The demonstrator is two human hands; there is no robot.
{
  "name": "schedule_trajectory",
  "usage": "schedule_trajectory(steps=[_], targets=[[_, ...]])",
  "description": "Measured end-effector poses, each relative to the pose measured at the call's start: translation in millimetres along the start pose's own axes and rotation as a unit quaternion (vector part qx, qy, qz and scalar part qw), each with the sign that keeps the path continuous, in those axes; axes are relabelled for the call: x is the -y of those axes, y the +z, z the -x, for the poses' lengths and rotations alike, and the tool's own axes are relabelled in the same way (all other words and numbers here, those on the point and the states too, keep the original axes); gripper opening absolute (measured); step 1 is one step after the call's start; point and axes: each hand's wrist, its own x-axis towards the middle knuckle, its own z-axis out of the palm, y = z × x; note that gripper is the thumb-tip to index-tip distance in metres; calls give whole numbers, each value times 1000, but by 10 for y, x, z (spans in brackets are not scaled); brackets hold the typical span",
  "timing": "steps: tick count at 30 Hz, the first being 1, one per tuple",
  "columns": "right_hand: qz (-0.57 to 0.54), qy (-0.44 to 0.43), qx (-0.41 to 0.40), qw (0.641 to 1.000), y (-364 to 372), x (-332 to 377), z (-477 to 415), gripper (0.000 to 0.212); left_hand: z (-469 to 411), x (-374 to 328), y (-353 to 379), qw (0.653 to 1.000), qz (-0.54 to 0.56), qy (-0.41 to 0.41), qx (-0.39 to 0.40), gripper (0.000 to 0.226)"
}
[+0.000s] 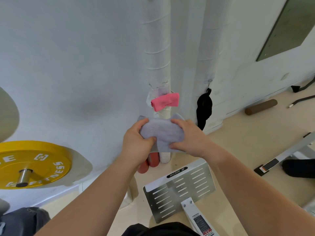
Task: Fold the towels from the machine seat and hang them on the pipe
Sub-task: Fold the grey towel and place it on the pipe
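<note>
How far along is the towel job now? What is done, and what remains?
Done: a pink towel already hangs on the white pipe. In hand: the left hand and right hand grip a folded grey towel in front of the pipe. Left: hanging it. The machine seat is out of view, so more towels may remain.

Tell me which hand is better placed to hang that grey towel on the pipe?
Probably the right hand: both hands grip the folded grey towel, yet it sits nearer the pink towel on the white wrapped pipe.
</note>
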Motion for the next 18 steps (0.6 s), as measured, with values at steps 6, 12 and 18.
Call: schedule_trajectory(steps=[6,12,18], targets=[[121,-27,-29,992,-64,238,-187,46,-272,168,-364,999,-13,5,47,22],[-17,-9,27,999,-236,563,-259,30,-457,143,-784,984,-73,45,154,55],[-210,20,-47,976,-179,710,-267,39,-664,26,-984,989,25,14,148,48]])
